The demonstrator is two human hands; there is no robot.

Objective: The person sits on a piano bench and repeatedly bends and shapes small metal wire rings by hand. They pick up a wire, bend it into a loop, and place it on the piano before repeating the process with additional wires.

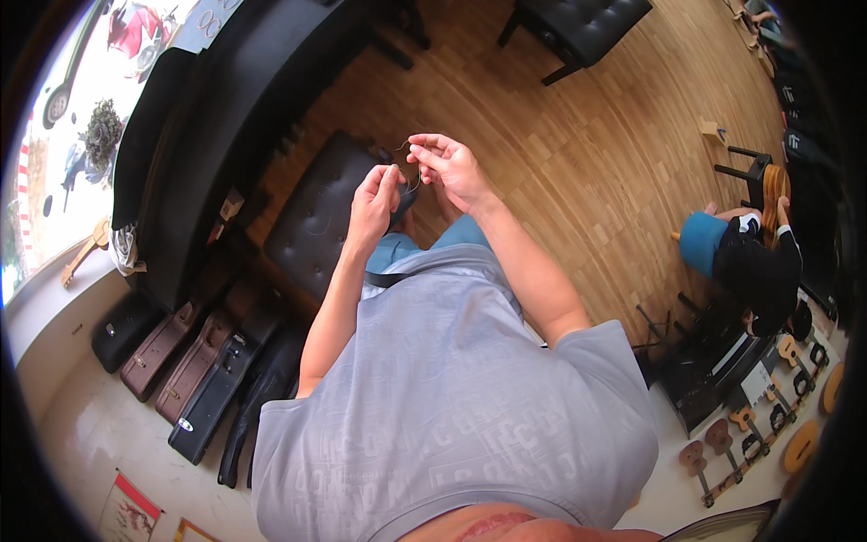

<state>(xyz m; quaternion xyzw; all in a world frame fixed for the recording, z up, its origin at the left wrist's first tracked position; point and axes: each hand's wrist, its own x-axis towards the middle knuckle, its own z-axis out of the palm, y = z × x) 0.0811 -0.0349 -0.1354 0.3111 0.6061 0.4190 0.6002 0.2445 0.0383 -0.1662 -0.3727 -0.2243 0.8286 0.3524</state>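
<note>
My left hand (377, 198) and my right hand (450, 165) are raised close together in front of me. Both pinch a thin, dark wire-like string (408, 172) that curls between the fingertips; its full length is too fine to follow. Below my hands stands a black tufted bench (316, 221) on the wooden floor (578, 144). My grey shirt fills the lower middle of the view.
A black piano (226, 99) stands at the left. Several small instrument cases (194, 361) lean along the wall beneath it. Another black bench (582, 27) is at the top. A seated person (754, 262) works at the right, near small stringed instruments (750, 434) hung on the wall.
</note>
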